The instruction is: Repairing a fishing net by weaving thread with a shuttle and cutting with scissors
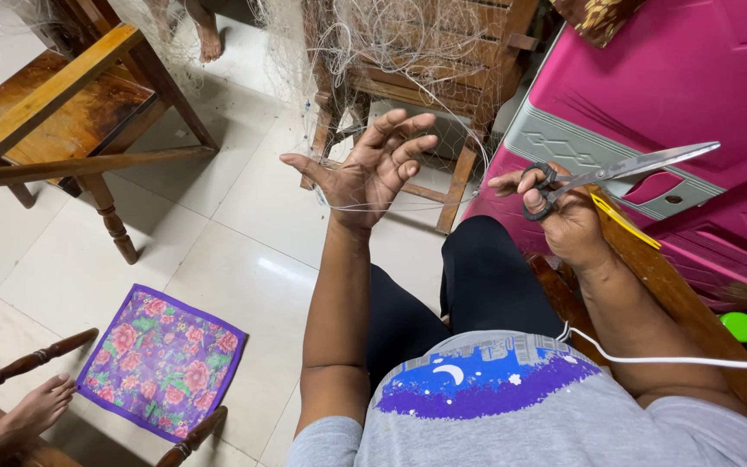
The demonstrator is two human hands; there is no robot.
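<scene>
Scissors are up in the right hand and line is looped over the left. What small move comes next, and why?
Probably bring the scissors left toward the thin line and open the blades. The left hand holds that line out with spread fingers, while the right hand keeps the scissors off to the side, blades nearly closed and pointing away from the net.

White tiled floor point(218, 233); floral cloth point(162, 361) flat on it, wooden chair point(62, 121) standing nearby.

Home room: tiled floor point(218, 225), wooden chairs point(62, 121), floral cloth point(162, 363).
</scene>
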